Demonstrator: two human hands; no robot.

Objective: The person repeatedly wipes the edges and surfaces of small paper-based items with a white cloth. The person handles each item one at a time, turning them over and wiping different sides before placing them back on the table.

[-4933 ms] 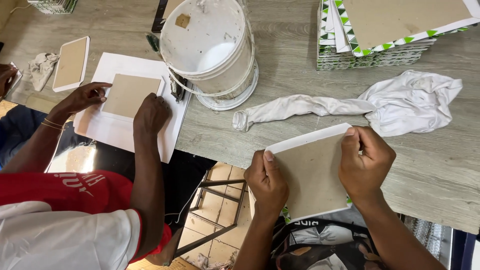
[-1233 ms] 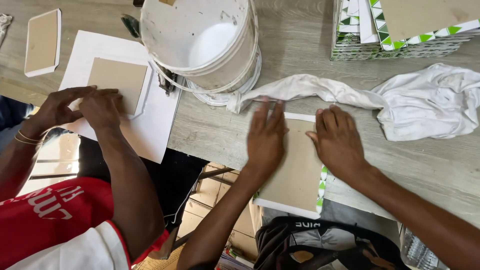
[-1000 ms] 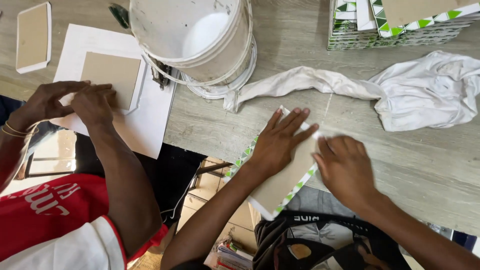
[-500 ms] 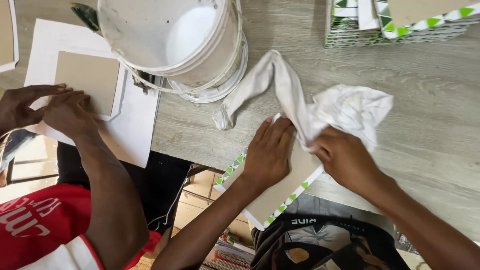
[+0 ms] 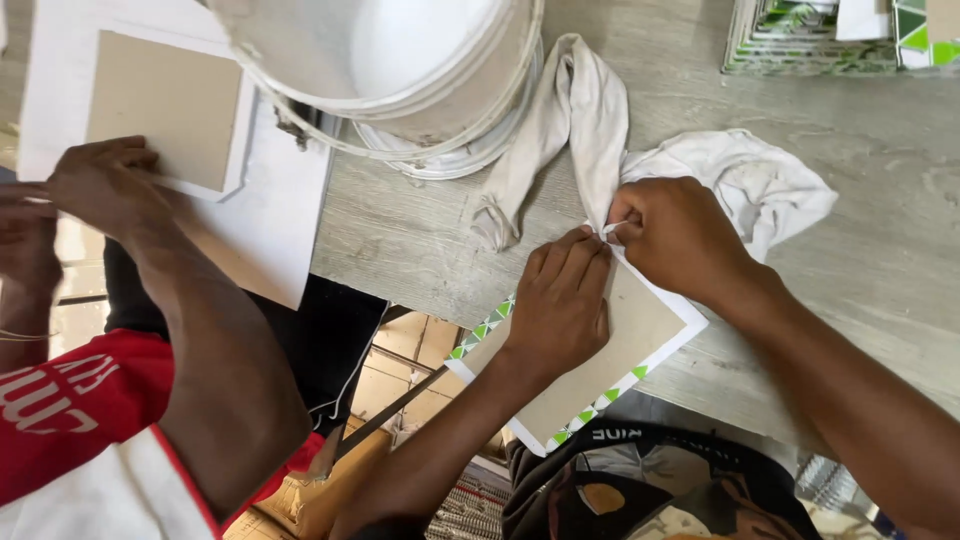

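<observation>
Both forearms bare, no sleeves visible. Left hand (image 5: 562, 305) and right hand (image 5: 672, 235) without rings or watch. Below hands — black shirt (image 5: 660, 490) with coloured print.

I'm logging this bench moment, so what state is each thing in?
Board panel: flat, tilted, overhanging the table edge.
Left hand: pressing flat on the panel.
Right hand: pinching the panel's top corner.
White cloth: crumpled.
White bucket: upright, open.

Small craft workshop, grey wooden worktable (image 5: 880, 260), white glue bucket (image 5: 400, 60), stacked patterned boards (image 5: 810, 40), rags (image 5: 740, 180)
</observation>
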